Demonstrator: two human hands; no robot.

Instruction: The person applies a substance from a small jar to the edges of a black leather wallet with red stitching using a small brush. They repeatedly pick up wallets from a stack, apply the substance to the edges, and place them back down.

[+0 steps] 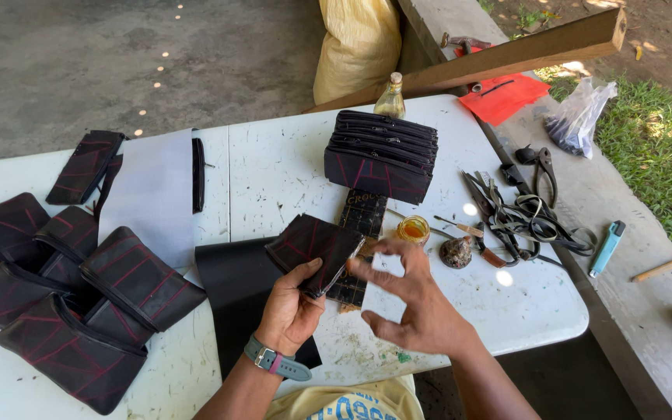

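My left hand [289, 307] holds a small black pouch with red lines [313, 243] above a white table [274, 167]; the thumb lies across its near edge. My right hand [410, 299] hovers just right of the pouch with fingers spread, holding nothing. A flat black sheet [231, 280] lies on the table under the left hand. Behind the pouch lies a dark ruler-like strip [363, 214], and farther back stands a stack of similar black pouches [383, 155].
Several larger black bags [79, 303] are piled at the left. A small jar of amber liquid [413, 229], a glass bottle [390, 97], scissors and pliers [519, 206], a blue lighter [607, 247], a red sheet [505, 96] and a yellow sack [355, 47] lie around.
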